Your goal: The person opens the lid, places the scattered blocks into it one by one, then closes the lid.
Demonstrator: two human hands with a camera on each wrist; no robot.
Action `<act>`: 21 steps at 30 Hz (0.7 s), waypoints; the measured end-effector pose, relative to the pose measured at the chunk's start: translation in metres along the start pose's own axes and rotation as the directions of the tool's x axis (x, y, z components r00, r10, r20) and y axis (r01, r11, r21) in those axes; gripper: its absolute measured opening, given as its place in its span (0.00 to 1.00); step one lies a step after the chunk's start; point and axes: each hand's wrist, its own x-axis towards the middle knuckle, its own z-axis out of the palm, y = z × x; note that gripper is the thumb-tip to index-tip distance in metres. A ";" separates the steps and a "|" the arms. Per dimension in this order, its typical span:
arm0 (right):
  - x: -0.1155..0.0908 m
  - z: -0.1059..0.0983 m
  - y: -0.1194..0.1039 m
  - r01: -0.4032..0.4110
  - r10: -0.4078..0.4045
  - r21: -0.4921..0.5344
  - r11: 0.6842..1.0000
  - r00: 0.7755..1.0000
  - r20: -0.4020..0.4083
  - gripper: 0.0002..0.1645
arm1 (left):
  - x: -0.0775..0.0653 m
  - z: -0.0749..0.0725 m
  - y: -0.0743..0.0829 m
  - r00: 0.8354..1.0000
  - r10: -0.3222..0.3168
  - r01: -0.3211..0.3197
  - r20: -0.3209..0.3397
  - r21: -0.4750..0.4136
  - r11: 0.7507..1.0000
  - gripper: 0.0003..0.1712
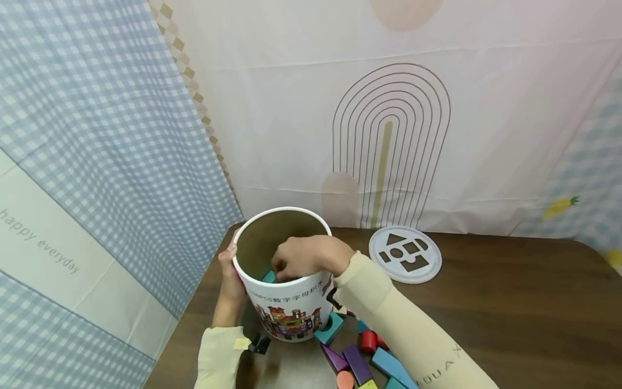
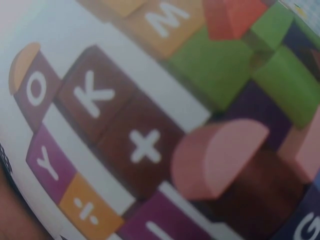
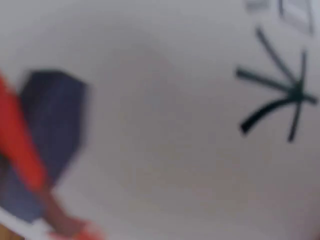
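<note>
A tall white bucket (image 1: 286, 292) with printed building blocks on its side stands tilted a little on the table. My left hand (image 1: 231, 275) grips it at the left rim, fingers along the outer wall. Over the front right rim reaches my right hand (image 1: 303, 256), its fingers curled down inside. A teal block (image 1: 269, 277) shows in the bucket beside those fingertips; I cannot tell whether they hold anything, as the rim hides what lies below. In the left wrist view the bucket's printed wall (image 2: 135, 120) fills the picture. The right wrist view shows the blurred white wall (image 3: 165, 125) close up.
Several loose blocks lie right of the bucket: a teal arch (image 1: 330, 328), a purple block (image 1: 357, 363), a red cylinder (image 1: 368, 341) and a blue block (image 1: 391, 366). Behind my right forearm lies a white lid (image 1: 376, 248) with shaped holes. Curtains hang behind the wooden table (image 1: 510, 292).
</note>
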 end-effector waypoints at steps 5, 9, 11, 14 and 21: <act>-0.012 0.008 -0.003 0.081 -0.089 -0.038 0.996 0.876 -0.473 0.11 | 0.001 0.008 0.011 1.000 0.014 -0.014 -0.002 0.010 1.000 0.36; -0.021 0.022 -0.001 0.075 -0.102 -0.069 0.995 0.688 -0.719 0.14 | 0.001 0.007 0.015 1.000 0.009 -0.009 -0.017 0.013 1.000 0.36; -0.025 0.029 0.002 0.064 -0.134 -0.121 0.991 0.631 -0.764 0.17 | 0.001 0.006 0.015 1.000 0.017 -0.017 -0.019 0.007 1.000 0.36; -0.033 0.041 0.008 0.029 -0.211 -0.243 0.969 0.607 -0.766 0.22 | 0.001 0.002 0.012 1.000 0.016 -0.016 -0.017 -0.007 1.000 0.36; -0.060 0.064 0.020 0.049 -0.249 -0.276 0.960 0.603 -0.758 0.22 | 0.000 0.002 0.001 1.000 -0.018 0.017 -0.013 -0.036 0.999 0.35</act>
